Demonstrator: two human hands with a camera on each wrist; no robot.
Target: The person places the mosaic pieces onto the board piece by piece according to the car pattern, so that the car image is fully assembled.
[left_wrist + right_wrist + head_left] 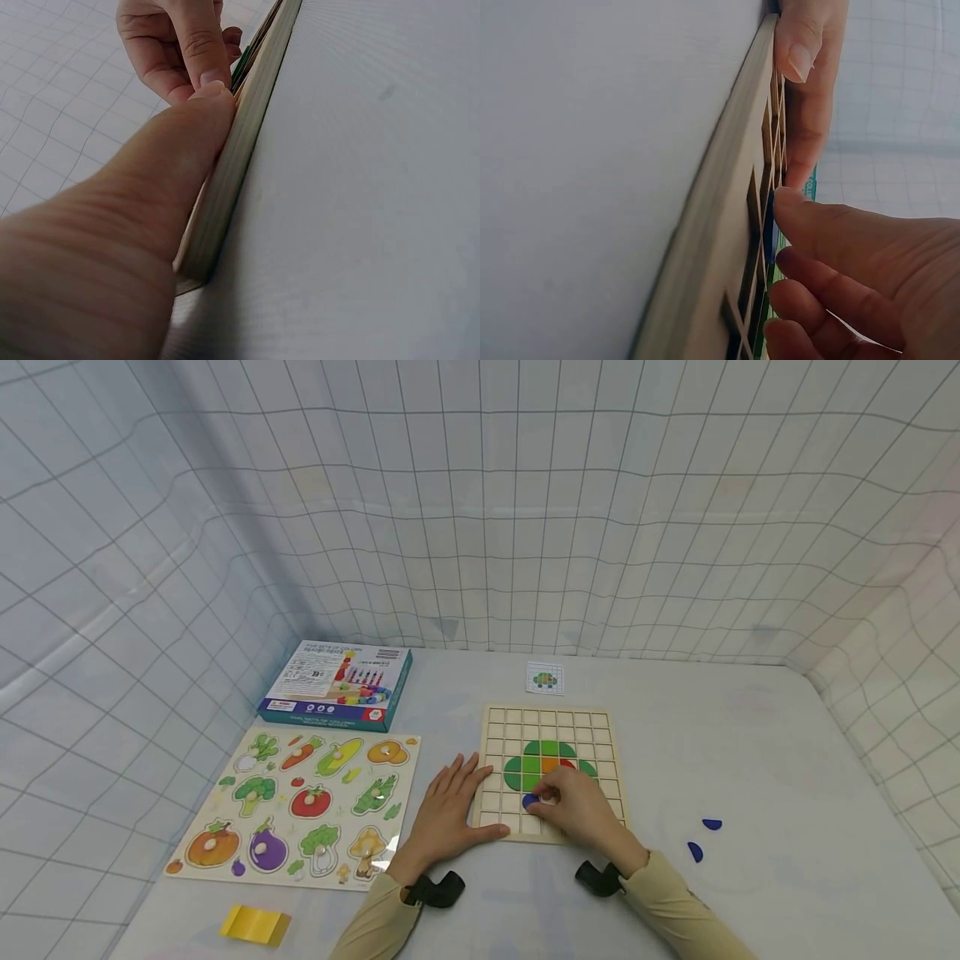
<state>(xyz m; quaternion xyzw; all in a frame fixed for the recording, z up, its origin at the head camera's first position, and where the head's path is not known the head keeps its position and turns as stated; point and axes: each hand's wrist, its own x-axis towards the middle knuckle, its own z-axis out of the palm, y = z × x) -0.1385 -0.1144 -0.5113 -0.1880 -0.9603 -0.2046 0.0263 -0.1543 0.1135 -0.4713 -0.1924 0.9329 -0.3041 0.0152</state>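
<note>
A wooden grid board (551, 720) lies on the table, holding a pattern of green pieces (532, 765), an orange square (550, 764) and a partly covered red piece (567, 763). My left hand (446, 814) rests at the board's left edge with fingers spread, its thumb along the near left corner. With thumb and forefinger, my right hand (581, 806) pinches a blue rounded piece (530, 799) at a cell below the green ones. In the right wrist view the blue piece (769, 225) sits low against the grid, under the thumb tip.
Two blue half-circle pieces (712, 824) lie right of the board. Behind it is a small pattern card (544, 678). To the left are a vegetable puzzle board (281, 810), a boxed bead set (337, 685) and a yellow block (255, 925). Grid-patterned cloth (525, 527) surrounds the table.
</note>
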